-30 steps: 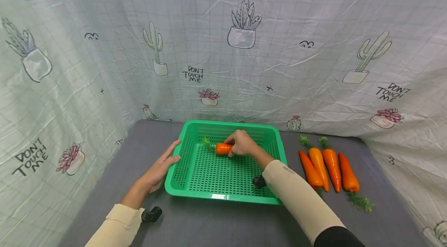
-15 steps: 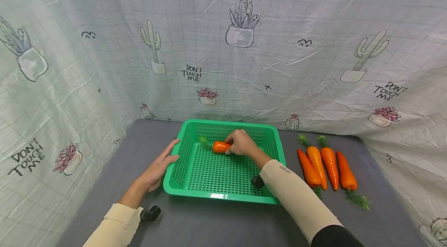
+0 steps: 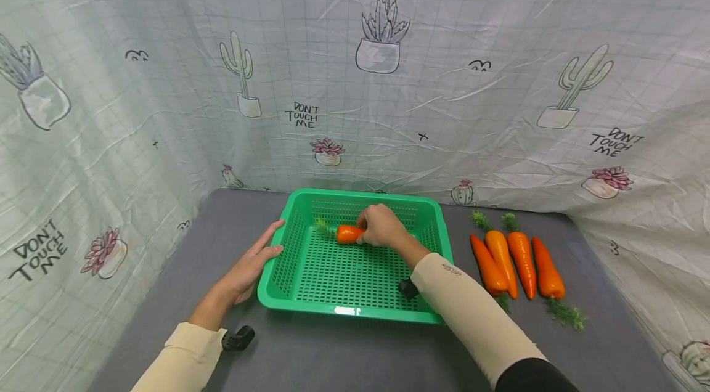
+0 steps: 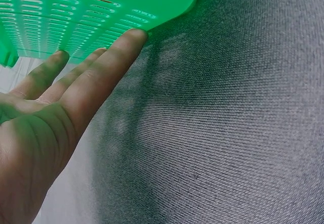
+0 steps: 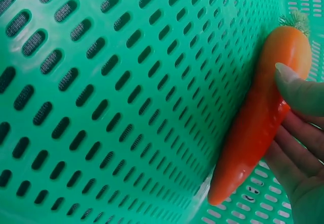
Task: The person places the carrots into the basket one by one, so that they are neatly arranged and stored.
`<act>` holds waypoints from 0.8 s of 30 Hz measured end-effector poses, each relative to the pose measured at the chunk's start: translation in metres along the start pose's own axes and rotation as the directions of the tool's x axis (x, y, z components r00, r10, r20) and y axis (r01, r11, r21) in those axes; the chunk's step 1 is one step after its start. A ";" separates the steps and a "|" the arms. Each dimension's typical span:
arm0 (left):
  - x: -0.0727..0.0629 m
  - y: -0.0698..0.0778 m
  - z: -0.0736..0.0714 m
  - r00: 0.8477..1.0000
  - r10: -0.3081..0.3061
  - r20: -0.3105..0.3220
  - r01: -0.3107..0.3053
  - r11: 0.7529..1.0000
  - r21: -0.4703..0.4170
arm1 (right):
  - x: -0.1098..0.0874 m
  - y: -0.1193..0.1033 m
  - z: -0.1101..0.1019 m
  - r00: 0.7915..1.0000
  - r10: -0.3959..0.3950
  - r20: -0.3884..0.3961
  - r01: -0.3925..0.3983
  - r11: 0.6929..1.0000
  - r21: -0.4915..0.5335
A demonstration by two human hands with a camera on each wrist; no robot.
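A green plastic basket (image 3: 355,313) with slotted sides and floor stands on the grey cloth. Inside it, toward the back, is an orange carrot (image 3: 347,234) with a green leafy top pointing left. My right hand (image 3: 383,227) holds this carrot from above, thumb on one side and fingers on the other; the right wrist view shows the whole carrot (image 5: 258,118) close over the slotted floor. My left hand (image 3: 249,269) touches the basket's left side with its fingers straight. In the left wrist view, the fingertips (image 4: 132,36) rest at the basket's outer wall.
Right of the basket lie several carrots on the grey cloth: a left one (image 3: 489,265), a lighter one (image 3: 501,264), a third (image 3: 522,264) and a right one (image 3: 548,269) with its leaves toward the front. A printed curtain (image 3: 421,96) hangs behind and at both sides.
The carrot in my right hand has shifted slightly left within the basket. My left hand stays at the basket's side. The whole head view has drifted a little.
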State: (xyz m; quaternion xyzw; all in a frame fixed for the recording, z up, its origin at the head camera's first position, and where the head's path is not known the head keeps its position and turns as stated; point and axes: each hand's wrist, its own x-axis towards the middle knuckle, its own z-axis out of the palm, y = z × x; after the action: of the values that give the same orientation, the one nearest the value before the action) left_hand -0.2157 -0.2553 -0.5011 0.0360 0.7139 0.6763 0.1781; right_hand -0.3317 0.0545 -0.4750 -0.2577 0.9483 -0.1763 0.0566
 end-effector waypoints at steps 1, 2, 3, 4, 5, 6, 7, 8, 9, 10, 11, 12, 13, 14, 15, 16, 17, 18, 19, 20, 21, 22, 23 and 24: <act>0.000 0.000 0.000 1.000 0.000 0.001 0.000 1.000 -0.003 | 0.000 0.000 0.000 1.000 -0.001 0.003 0.001 1.000 -0.005; 0.000 0.000 0.000 1.000 -0.001 0.001 0.001 1.000 -0.005 | 0.000 0.000 0.000 1.000 -0.004 0.005 0.004 1.000 -0.009; 0.000 0.000 0.001 1.000 -0.001 0.001 0.001 1.000 -0.005 | -0.001 0.000 0.000 1.000 -0.006 0.008 0.006 1.000 -0.011; 0.000 0.000 0.001 1.000 -0.001 0.002 0.001 1.000 -0.004 | -0.001 0.000 -0.001 1.000 -0.010 0.010 0.010 1.000 -0.013; 0.000 0.000 0.001 1.000 -0.002 0.000 0.002 1.000 -0.002 | -0.001 0.000 -0.001 1.000 -0.014 0.011 0.014 1.000 -0.011; 0.000 0.000 0.001 1.000 -0.003 -0.003 0.003 1.000 0.002 | -0.002 -0.001 -0.002 1.000 -0.016 0.012 0.016 1.000 -0.004; 0.000 0.000 0.000 1.000 -0.003 -0.004 0.003 1.000 0.007 | -0.003 -0.001 -0.003 1.000 -0.016 0.012 0.016 1.000 0.004; 0.000 0.000 0.000 1.000 -0.002 -0.005 0.002 1.000 0.011 | -0.003 -0.001 -0.004 1.000 -0.016 0.009 0.016 1.000 0.013; 0.001 0.000 -0.001 1.000 -0.001 -0.005 0.001 1.000 0.013 | -0.004 -0.002 -0.006 1.000 -0.016 0.005 0.016 1.000 0.024; 0.001 -0.001 -0.001 1.000 0.000 -0.005 0.000 1.000 0.016 | -0.005 -0.003 -0.008 1.000 -0.015 0.000 0.015 0.999 0.037; 0.001 -0.001 0.000 1.000 0.002 -0.005 -0.002 1.000 0.019 | -0.007 -0.003 -0.011 1.000 -0.013 -0.005 0.013 0.998 0.054; 0.002 -0.001 0.000 1.000 0.004 -0.004 -0.004 1.000 0.020 | -0.008 -0.003 -0.014 1.000 -0.006 -0.008 0.007 0.997 0.075; 0.002 -0.001 0.000 1.000 0.006 -0.001 -0.006 1.000 0.018 | -0.009 -0.003 -0.016 1.000 -0.002 -0.013 0.003 0.996 0.092; 0.002 -0.002 0.000 1.000 0.008 -0.002 -0.008 1.000 0.018 | -0.010 -0.003 -0.019 1.000 0.002 -0.019 0.000 0.994 0.111; 0.001 -0.002 0.000 1.000 0.009 -0.003 -0.009 1.000 0.017 | -0.011 -0.003 -0.021 1.000 0.006 -0.022 -0.003 0.991 0.131; 0.001 -0.002 0.000 1.000 0.009 -0.005 -0.009 1.000 0.019 | -0.011 -0.003 -0.024 1.000 0.012 -0.025 -0.008 0.988 0.152; 0.001 -0.002 0.000 1.000 0.009 -0.003 -0.009 1.000 0.018 | -0.012 -0.003 -0.026 0.999 0.018 -0.028 -0.013 0.985 0.173; 0.001 -0.002 0.000 1.000 0.009 -0.004 -0.009 1.000 0.019 | -0.012 -0.003 -0.028 0.999 0.025 -0.032 -0.018 0.981 0.195; 0.001 -0.002 0.000 1.000 0.008 -0.003 -0.008 1.000 0.018 | -0.013 -0.002 -0.031 0.999 0.030 -0.038 -0.021 0.976 0.216; 0.001 -0.002 0.000 1.000 0.008 -0.005 -0.008 1.000 0.020 | -0.014 -0.002 -0.033 0.998 0.033 -0.044 -0.022 0.971 0.238; 0.001 -0.001 0.000 1.000 0.008 -0.003 -0.007 1.000 0.023 | -0.015 -0.003 -0.036 0.998 0.038 -0.047 -0.024 0.965 0.261; 0.001 -0.001 0.000 1.000 0.008 -0.002 -0.008 1.000 0.025 | -0.017 -0.003 -0.039 0.998 0.045 -0.051 -0.029 0.958 0.286; 0.001 -0.001 0.001 1.000 0.008 -0.001 -0.008 1.000 0.027 | -0.018 -0.003 -0.041 0.997 0.052 -0.056 -0.032 0.951 0.308; 0.001 0.000 0.001 1.000 0.010 -0.004 -0.010 0.999 0.031 | -0.019 -0.003 -0.044 0.996 0.060 -0.061 -0.037 0.943 0.329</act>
State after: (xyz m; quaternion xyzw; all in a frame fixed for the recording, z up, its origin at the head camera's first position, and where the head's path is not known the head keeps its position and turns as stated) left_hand -0.2159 -0.2544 -0.5016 0.0411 0.7246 0.6659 0.1728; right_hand -0.3225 0.0756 -0.4331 -0.2149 0.9133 -0.3389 0.0699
